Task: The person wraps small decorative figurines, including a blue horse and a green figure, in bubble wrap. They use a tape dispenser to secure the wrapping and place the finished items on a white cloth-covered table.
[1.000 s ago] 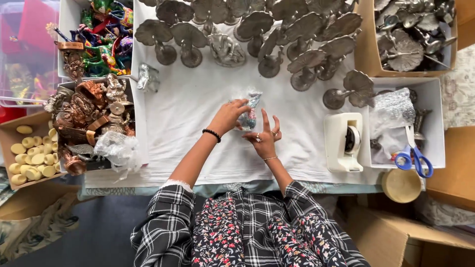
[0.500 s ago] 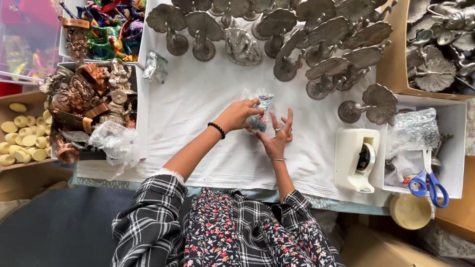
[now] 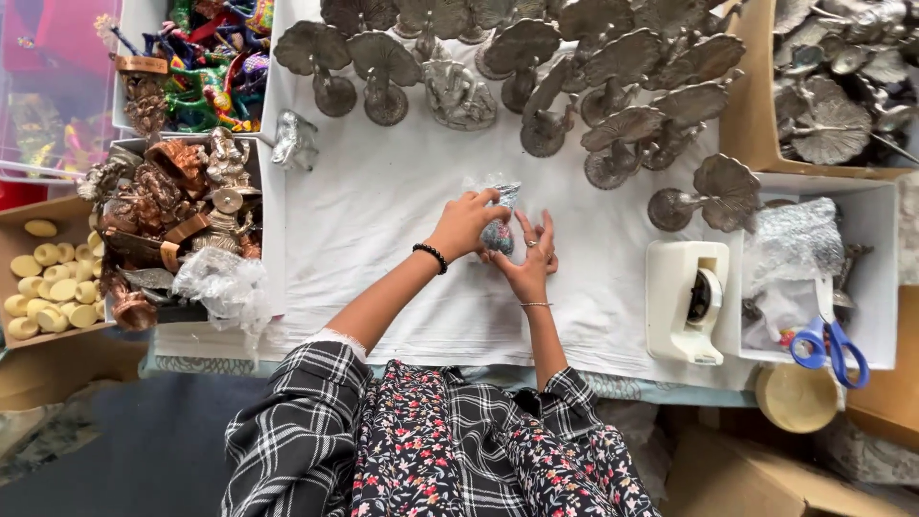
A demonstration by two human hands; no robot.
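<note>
**Both hands on a small wrapped piece at the middle of the tabletop**

Holding a small dark item in clear plastic wrap (image 3: 499, 218), the left hand (image 3: 464, 223) curls its fingers closed around the upper left side of the bundle, a black bead bracelet on its wrist. The right hand (image 3: 529, 260) meets it from below and to the right, fingers spread and partly open, pressing against the wrap rather than clenching it; a thin bangle sits on that wrist and a ring on one finger. The bundle lies just above the white cloth of the tabletop (image 3: 383, 220), near its centre; whether it rests on the cloth or is lifted cannot be told.

Along the far edge of the cloth stand many grey metal leaf-shaped stands (image 3: 593, 77), crowded together, with one more (image 3: 713, 191) set apart just above a white tape dispenser (image 3: 684, 302). The dispenser sits to the right of the hands, near but not touching them. Beside it a white box (image 3: 885, 278) holds crumpled silver wrap and blue-handled scissors (image 3: 831, 349). A round roll of tape (image 3: 795, 397) lies below the box. To the left, a tray holds copper-coloured figurines (image 3: 163, 220), with crumpled clear plastic (image 3: 225, 287) at its near corner, and a cardboard box of pale yellow pieces (image 3: 43, 287) sits further left.
</note>
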